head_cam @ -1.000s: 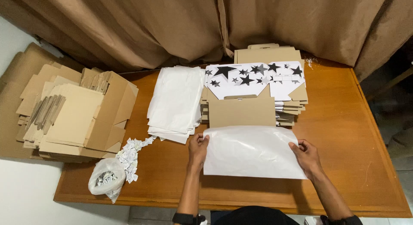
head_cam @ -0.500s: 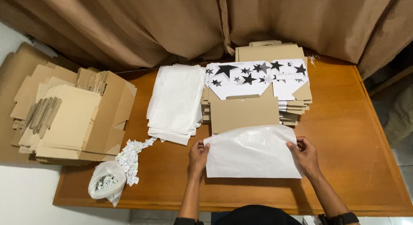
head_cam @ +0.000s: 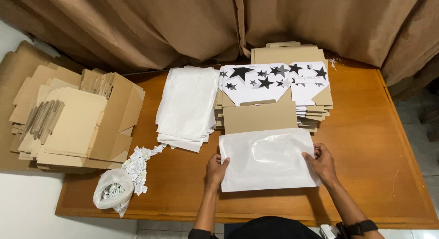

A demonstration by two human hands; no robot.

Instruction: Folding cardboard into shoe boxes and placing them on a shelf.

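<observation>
A white paper bag (head_cam: 267,159) lies flat on the wooden table (head_cam: 375,143), its far edge over a stack of flat cardboard boxes (head_cam: 260,116). My left hand (head_cam: 216,169) grips the bag's left edge. My right hand (head_cam: 322,162) grips its right edge. The top of the stack carries a white sheet printed with black stars (head_cam: 274,81). A pile of more white bags (head_cam: 187,106) sits just left of the stack.
Off the table's left end lies a heap of folded cardboard boxes (head_cam: 68,120). A small clear plastic bag of bits (head_cam: 112,193) and a strip of crumpled printed paper (head_cam: 139,163) rest at the front left corner. Brown curtains (head_cam: 183,24) hang behind.
The view shifted slightly. Both hands stay on the bag's edges, and the bag has moved a little away from me, against the cardboard stack.
</observation>
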